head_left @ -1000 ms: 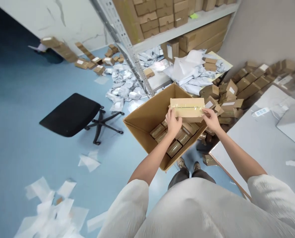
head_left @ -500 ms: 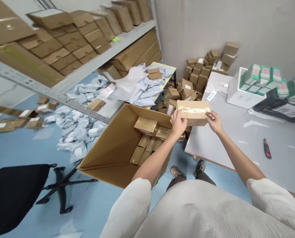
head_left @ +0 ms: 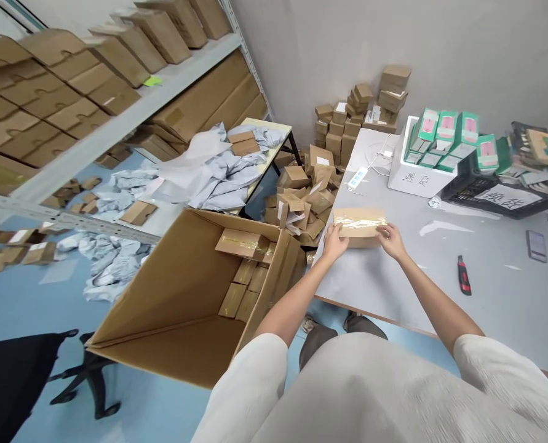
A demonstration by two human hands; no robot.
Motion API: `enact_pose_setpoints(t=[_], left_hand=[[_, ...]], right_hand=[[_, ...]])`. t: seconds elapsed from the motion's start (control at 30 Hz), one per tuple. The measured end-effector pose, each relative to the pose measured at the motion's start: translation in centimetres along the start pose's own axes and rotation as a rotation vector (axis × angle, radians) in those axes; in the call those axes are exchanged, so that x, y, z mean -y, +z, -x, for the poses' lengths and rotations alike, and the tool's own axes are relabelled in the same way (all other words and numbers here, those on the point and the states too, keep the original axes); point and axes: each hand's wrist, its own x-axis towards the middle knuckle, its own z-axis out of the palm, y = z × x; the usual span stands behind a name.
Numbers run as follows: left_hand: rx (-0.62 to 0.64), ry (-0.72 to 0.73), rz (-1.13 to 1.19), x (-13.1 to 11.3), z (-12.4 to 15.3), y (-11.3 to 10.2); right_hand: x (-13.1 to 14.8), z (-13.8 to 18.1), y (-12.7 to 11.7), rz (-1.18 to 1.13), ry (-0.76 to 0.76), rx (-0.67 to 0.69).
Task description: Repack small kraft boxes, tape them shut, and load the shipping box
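A small brown taped box rests on the grey table near its left edge. My left hand grips the box's left end and my right hand grips its right end. To my left stands a large open carton tilted toward me, with several small taped boxes inside it.
On the table lie a red-black utility knife, a phone, a white box topped with green packs, a black tray and a power strip. Small boxes pile on the floor. Shelving and a black chair stand at left.
Both hands carried the taped box from above the open carton rightward and set it down on the grey table. The camera turned right with them.
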Motion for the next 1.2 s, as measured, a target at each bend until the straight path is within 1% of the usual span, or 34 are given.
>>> enact_pose_setpoints(t=[0.13,0.23,0.3,0.4,0.5,0.57,0.67,0.73,0.8,0.93,1.03,1.13,1.2], left_hand=[[0.043,-0.042,-0.005,0.4,-0.8,1.9],[0.075,-0.063,-0.027,0.6,-1.2,2.2],[0.091,-0.083,-0.036,0.7,-1.5,2.0],[0.078,-0.104,-0.029,0.8,-1.7,1.2],[0.045,-0.085,-0.004,1.3,-1.8,-0.4],[0.009,-0.066,0.015,2.0,-1.8,-2.2],[-0.083,-0.057,0.044,3.9,-1.4,-5.9],[-0.166,-0.063,0.066,5.9,-1.0,-8.9],[-0.238,-0.083,0.084,8.4,-0.3,-12.2],[-0.323,-0.179,0.110,14.5,1.2,-18.6],[-0.366,-0.288,0.136,19.6,2.4,-22.7],[-0.384,-0.375,0.165,25.0,3.7,-25.7],[-0.391,-0.443,0.179,28.5,4.6,-27.0]], right_hand=[[-1.8,-0.9,-1.0,0.051,0.019,0.067],[-2.3,-1.1,-1.4,0.078,0.025,0.106],[-2.0,-1.1,-1.5,0.123,0.036,0.073],[-0.5,-1.3,-1.3,0.201,0.042,0.010],[2.0,-1.6,0.0,0.227,-0.038,0.041],[4.2,-2.0,1.6,0.233,-0.115,0.083],[7.9,-2.3,5.3,0.233,-0.234,0.158],[10.7,-2.3,8.5,0.225,-0.307,0.219],[13.7,-2.0,12.2,0.216,-0.371,0.282],[19.5,-0.6,20.4,0.206,-0.462,0.415],[22.8,0.7,27.0,0.195,-0.515,0.532],[24.5,1.6,33.8,0.199,-0.531,0.658],[24.7,1.9,38.3,0.225,-0.485,0.736]])
